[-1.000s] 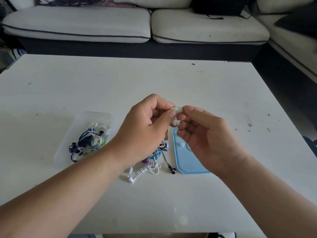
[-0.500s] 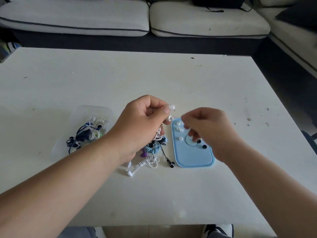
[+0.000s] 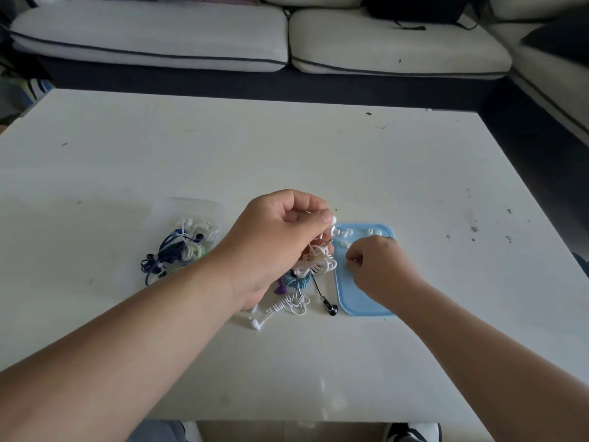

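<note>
The white earbud [image 3: 333, 221] trails a looped white cable [image 3: 319, 262].

Soft, dim daylight falls flat on the white bench [image 3: 287, 154] — shadows are faint, with a pale glare patch near its front edge. The wide lens bows the bench edges and sofa [image 3: 149, 36] — small cables look slightly smeared.
</note>
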`<state>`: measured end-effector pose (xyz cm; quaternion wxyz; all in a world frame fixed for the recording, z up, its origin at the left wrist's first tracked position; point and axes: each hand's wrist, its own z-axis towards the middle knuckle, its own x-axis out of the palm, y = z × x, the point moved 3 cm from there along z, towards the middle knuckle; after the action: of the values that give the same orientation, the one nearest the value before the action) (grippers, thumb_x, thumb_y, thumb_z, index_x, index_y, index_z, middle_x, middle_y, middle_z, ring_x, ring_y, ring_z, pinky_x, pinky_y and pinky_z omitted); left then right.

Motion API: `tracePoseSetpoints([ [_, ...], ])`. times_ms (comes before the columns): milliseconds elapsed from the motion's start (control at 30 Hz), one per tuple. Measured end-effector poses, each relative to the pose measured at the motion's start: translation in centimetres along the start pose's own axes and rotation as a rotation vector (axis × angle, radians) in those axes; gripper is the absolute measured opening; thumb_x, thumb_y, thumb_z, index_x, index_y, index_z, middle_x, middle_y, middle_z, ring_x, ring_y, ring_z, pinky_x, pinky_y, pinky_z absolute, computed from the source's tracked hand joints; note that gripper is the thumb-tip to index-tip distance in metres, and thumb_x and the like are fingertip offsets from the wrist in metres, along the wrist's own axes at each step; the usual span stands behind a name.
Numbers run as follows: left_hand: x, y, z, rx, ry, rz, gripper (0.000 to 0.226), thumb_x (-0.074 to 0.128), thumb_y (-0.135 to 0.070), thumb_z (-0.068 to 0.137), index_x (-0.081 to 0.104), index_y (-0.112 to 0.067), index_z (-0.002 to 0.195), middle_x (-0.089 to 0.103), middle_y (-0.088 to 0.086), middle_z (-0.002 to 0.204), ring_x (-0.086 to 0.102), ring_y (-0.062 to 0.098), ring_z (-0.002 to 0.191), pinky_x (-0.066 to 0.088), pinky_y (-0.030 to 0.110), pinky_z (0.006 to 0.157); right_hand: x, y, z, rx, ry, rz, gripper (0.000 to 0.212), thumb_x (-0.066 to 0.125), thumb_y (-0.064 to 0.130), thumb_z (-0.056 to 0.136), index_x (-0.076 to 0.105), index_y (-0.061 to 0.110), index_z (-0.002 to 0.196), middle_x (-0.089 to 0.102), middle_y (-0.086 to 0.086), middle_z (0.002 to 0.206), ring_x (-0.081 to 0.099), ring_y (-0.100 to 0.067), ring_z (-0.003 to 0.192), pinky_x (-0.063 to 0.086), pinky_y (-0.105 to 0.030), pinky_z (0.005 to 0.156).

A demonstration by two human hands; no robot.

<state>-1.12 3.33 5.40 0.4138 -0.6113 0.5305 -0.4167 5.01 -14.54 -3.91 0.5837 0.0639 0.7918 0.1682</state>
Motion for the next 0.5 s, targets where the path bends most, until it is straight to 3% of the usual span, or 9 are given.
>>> tracePoseSetpoints([
  [67, -0.2, -0.2, -0.2, -0.024, 0.003, -0.038, 0.011, 0.072, -0.012, 0.096, 0.072, -0.012, 0.107, 0.075, 0.009, 0.084, 0.072, 0.019, 0.07, 0.054, 0.026, 0.055, -0.1, 0.1, -0.1, 0.005, -0.007, 0.038, 0.016, 0.058, 0.014, 0.095, 0.073, 0.019, 0.095, 0.068, -0.001, 0.095, 0.066, -0.024, 0.085, 0.055, -0.031, 0.071],
  [267, -0.9, -0.2, -0.6, -0.063, -0.044, -0.153, 0.011, 0.074, -0.014, 0.093, 0.08, -0.022, 0.091, 0.073, 0.01, 0.09, 0.067, 0.023, 0.082, 0.058, 0.044, 0.086, -0.3, 0.3, 0.0, 0.025, 0.025, 0.042, 0.021, 0.051, 0.009, 0.088, 0.067, 0.012, 0.075, 0.068, -0.005, 0.078, 0.061, -0.025, 0.07, 0.05, -0.031, 0.058],
  [400, -1.3, -0.5, -1.1, -0.12, -0.024, -0.247, 0.008, 0.073, -0.011, 0.092, 0.078, -0.016, 0.095, 0.074, 0.009, 0.082, 0.068, 0.027, 0.084, 0.057, 0.039, 0.081, -0.7, 0.3, -0.1, 0.061, 0.02, 0.102, 0.014, 0.057, 0.011, 0.087, 0.07, 0.015, 0.084, 0.071, -0.001, 0.086, 0.068, -0.023, 0.08, 0.058, -0.035, 0.071],
  [500, -1.5, -0.8, -1.6, -0.142, -0.001, -0.27, 0.008, 0.073, -0.012, 0.093, 0.077, -0.013, 0.1, 0.074, 0.012, 0.083, 0.071, 0.026, 0.08, 0.056, 0.03, 0.067, -0.6, 0.4, 0.0, 0.069, 0.029, 0.094, 0.015, 0.058, 0.01, 0.086, 0.072, 0.01, 0.085, 0.073, -0.01, 0.087, 0.06, -0.019, 0.068, 0.055, -0.034, 0.067],
])
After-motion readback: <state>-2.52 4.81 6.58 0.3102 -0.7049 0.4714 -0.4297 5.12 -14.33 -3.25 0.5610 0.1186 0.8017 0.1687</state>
